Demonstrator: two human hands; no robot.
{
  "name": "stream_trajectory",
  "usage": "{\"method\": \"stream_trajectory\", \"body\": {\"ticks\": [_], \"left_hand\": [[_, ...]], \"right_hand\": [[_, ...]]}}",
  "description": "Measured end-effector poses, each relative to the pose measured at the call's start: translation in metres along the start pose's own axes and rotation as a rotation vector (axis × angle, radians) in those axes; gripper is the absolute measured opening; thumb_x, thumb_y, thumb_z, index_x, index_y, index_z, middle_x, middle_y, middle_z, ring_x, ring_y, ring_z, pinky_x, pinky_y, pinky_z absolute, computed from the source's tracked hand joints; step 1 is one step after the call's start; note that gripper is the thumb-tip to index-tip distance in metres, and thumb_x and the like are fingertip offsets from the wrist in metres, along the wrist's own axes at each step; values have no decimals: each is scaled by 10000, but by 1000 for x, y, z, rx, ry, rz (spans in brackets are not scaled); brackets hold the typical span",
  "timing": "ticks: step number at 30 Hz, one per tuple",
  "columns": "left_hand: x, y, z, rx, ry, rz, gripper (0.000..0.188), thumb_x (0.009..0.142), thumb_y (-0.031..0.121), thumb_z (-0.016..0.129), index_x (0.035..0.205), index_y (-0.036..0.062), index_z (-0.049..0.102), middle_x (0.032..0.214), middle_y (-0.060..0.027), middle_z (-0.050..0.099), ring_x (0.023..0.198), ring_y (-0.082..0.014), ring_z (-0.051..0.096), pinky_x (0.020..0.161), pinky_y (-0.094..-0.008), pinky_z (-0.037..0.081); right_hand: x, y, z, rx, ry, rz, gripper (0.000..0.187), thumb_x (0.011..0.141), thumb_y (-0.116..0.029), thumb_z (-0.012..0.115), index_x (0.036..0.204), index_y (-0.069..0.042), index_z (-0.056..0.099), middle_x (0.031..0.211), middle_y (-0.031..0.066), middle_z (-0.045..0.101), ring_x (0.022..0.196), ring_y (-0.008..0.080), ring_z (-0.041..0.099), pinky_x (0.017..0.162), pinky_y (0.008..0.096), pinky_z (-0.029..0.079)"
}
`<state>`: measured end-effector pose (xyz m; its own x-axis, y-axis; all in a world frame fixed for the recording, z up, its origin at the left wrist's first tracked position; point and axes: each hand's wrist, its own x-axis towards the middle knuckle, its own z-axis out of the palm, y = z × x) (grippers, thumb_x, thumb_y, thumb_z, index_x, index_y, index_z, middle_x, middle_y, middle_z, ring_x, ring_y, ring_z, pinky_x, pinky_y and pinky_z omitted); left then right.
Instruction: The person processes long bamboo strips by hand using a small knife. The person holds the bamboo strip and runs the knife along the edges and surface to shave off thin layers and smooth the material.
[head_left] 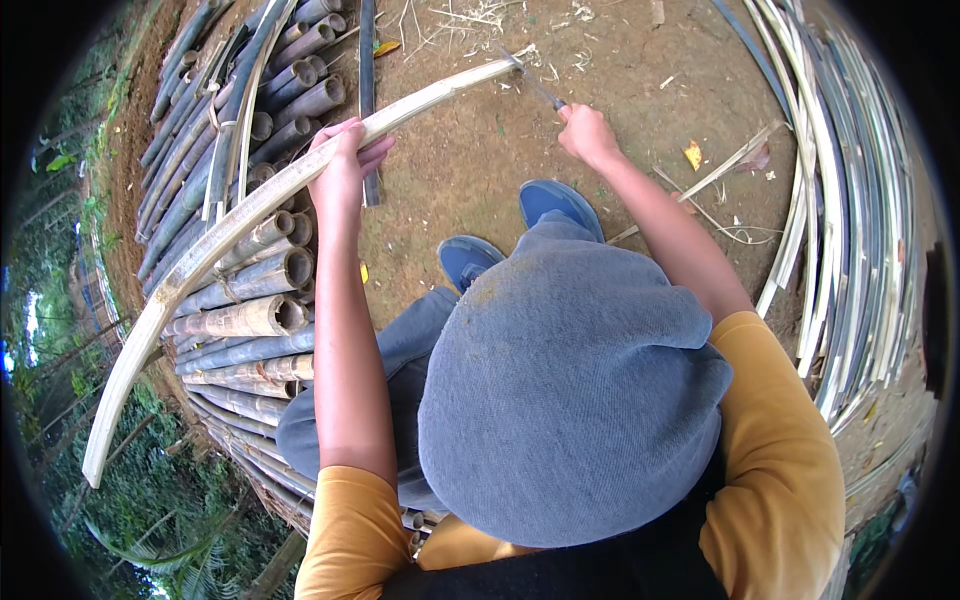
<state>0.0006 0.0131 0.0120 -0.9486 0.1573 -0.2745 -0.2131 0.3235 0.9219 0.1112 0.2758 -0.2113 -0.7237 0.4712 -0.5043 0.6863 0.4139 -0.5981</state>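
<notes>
Bamboo strip (258, 207): pale, long, curved in this fisheye view; held above the ground (430, 190), running diagonally from lower left to upper centre. Left hand (338, 180): grip closed round the strip, thumb on the near side, fingertips showing beyond its far edge. Right hand (590, 137): grip wrapped round the handle of a knife (545, 93); blade crosses the strip's upper end in view, actual contact cannot be told. Pale shavings (583, 60) lie scattered near that end. Blue shoes (562, 205) on brown earth below the hands. To the left, stacked bamboo poles (245, 318), partly behind the strip. To the right, a bundle of long split strips (868, 200); a yellow leaf (693, 154) between bundle and right forearm
</notes>
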Motion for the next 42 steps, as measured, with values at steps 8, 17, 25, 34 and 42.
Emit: {"method": "stream_trajectory", "body": {"ticks": [8,17,25,34,42], "left_hand": [[-1,1,-1,29,12,6,254,983,174,576,1155,-13,565,1136,-192,671,920,-308,748,827,-361,586],[1,-4,-5,7,13,-24,265,976,165,578,1171,-15,562,1133,-206,668,938,-327,744,864,-381,589],[2,-6,-6,-13,8,-23,274,977,170,580,1177,-16,559,1135,-212,667,942,-326,744,863,-378,592],[5,-10,-9,-9,10,-24,321,985,177,574,1225,-34,540,1117,-238,671,968,-347,734,890,-387,607],[11,-18,-22,-55,69,-59,312,977,168,578,1207,-43,554,1107,-239,667,970,-367,730,897,-399,605]], "right_hand": [[-22,-24,-2,12,-38,-58,320,1039,-306,488,1136,-45,646,1115,247,692,1077,423,659,917,528,518],[4,-30,-5,-104,16,-80,325,1045,-331,493,1152,-74,661,1121,202,708,1082,381,675,910,499,542],[23,-32,7,-112,35,6,355,1049,-385,484,1176,-110,668,1154,172,709,1103,350,679,922,471,556],[15,-27,9,50,32,23,315,1038,-320,489,1162,-70,636,1148,222,691,1102,418,654,916,531,527],[-28,-41,16,41,11,-21,310,1038,-325,494,1126,-70,645,1104,230,701,1077,413,667,911,525,536]]}}
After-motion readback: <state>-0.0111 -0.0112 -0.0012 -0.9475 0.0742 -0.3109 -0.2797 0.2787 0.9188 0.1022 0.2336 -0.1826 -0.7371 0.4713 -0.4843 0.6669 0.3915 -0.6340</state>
